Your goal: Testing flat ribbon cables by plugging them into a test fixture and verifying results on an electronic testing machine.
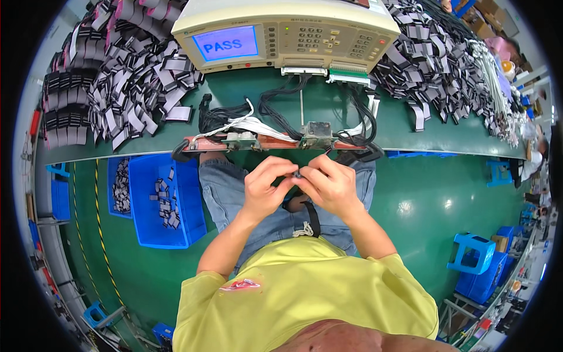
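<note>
My left hand [267, 186] and my right hand [328, 183] meet in front of my lap, just below the bench edge. Together they pinch a small dark connector [297, 174] on a grey ribbon cable; most of the cable is hidden by my fingers. Right above my hands, a narrow fixture board [264, 142] with two connector sockets sits at the edge of the green bench [246, 88]. Black and white wires run from the board to a beige tester [287, 29] with a blue screen.
Heaps of grey ribbon cables lie on the bench at left [111, 76] and right [440, 64]. A blue bin [164, 202] holding a few cables stands on the floor to my left. Blue plastic stools [478, 258] stand at lower right.
</note>
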### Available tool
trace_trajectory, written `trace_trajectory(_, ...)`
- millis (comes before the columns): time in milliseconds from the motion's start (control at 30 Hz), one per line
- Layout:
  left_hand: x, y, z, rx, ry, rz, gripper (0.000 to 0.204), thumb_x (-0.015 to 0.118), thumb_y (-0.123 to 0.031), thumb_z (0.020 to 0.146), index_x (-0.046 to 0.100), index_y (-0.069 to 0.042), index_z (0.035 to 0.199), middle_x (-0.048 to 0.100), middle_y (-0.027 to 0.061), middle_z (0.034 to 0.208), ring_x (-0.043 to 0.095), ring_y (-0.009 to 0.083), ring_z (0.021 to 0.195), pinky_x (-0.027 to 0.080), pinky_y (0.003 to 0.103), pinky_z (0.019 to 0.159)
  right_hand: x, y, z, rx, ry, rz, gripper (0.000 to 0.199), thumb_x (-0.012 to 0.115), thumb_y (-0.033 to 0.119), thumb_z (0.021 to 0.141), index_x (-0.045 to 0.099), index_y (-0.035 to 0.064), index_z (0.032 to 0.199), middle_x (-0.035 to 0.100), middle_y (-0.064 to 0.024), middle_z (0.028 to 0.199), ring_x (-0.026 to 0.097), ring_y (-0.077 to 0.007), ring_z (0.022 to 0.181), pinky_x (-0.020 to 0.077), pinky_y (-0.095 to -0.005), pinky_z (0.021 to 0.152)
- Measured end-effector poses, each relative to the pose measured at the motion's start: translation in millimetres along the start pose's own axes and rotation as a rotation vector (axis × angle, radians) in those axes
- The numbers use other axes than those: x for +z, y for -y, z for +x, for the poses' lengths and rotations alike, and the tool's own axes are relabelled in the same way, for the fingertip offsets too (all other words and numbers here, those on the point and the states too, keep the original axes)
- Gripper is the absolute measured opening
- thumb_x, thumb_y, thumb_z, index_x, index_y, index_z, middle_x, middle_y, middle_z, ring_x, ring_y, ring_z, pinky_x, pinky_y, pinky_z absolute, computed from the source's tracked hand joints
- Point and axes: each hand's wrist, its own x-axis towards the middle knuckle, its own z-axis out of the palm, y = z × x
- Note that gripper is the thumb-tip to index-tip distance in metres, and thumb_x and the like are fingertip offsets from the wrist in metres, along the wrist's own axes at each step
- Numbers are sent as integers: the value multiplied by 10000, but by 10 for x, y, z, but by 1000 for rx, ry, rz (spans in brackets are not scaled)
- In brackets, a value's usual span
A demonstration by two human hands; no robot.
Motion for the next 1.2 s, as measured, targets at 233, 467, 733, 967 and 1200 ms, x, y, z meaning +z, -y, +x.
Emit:
trace_trajectory(233,174,93,176,-16,-44,51,276,810,69,779,710,11,1030,711,119,945,713,240,793,586,317,693,134,55,8,192,-225,-56,141,831,83,830,717,43,904,630,-59,772,617,-232,578,482,-345,509)
trace_trajectory(467,207,142,189,-46,-91,134,249,819,42,783,690,12,994,718,130,945,721,283,807,591,338,696,196,34,72,254,-267,-68,122,819,55,844,715,35,905,629,-67,767,611,-240,576,477,-349,511)
trace_trajectory(733,214,164,228,-43,-93,145,245,811,53,779,696,11,991,725,129,956,723,270,821,595,341,713,208,9,99,263,-276,-76,118,820,58,844,716,41,896,625,-65,755,604,-238,574,473,-352,509)
trace_trajectory(967,215,183,254,-65,-92,125,213,788,81,801,709,35,993,730,122,957,711,200,806,583,287,724,165,50,142,298,-242,-89,120,823,55,840,712,48,885,629,-64,755,607,-241,578,473,-351,508)
trace_trajectory(1200,277,191,270,-103,-136,182,235,804,65,774,681,-3,962,716,130,919,718,294,830,582,357,729,241,81,187,416,-303,-83,212,823,119,864,624,53,896,632,-59,790,638,-258,601,489,-366,524)
